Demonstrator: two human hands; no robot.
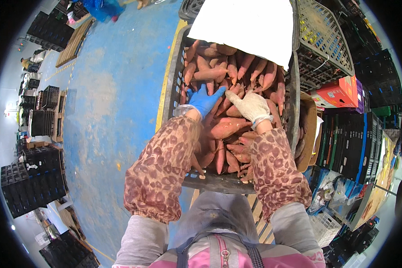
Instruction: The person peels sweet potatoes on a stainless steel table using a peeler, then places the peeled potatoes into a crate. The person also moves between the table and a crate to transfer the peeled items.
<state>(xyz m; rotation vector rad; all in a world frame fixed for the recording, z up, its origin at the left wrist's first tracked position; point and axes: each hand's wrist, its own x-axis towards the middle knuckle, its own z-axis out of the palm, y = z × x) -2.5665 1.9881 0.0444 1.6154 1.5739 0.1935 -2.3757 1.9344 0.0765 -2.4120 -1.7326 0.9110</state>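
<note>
A black plastic crate (227, 185) full of red-skinned sweet potatoes (228, 129) stands right before me. My left hand (203, 100), in a blue glove, lies on the sweet potatoes near the crate's left side, its fingers spread. To its right, my right hand (251, 105), in an off-white knit glove, rests palm down on the heap, thumb pointing left. Some of its fingertips are hidden, so whether it grips a sweet potato cannot be told. A white sheet (241, 28) covers the far part of the crate.
Right of the crate are a cardboard box (310, 134), a mesh-sided crate (326, 37), a red carton (338, 93) and stacked black crates (350, 144). Blue floor (110, 100) with a yellow line runs along the left. Further left are a wooden pallet (74, 43) and more crates (33, 181).
</note>
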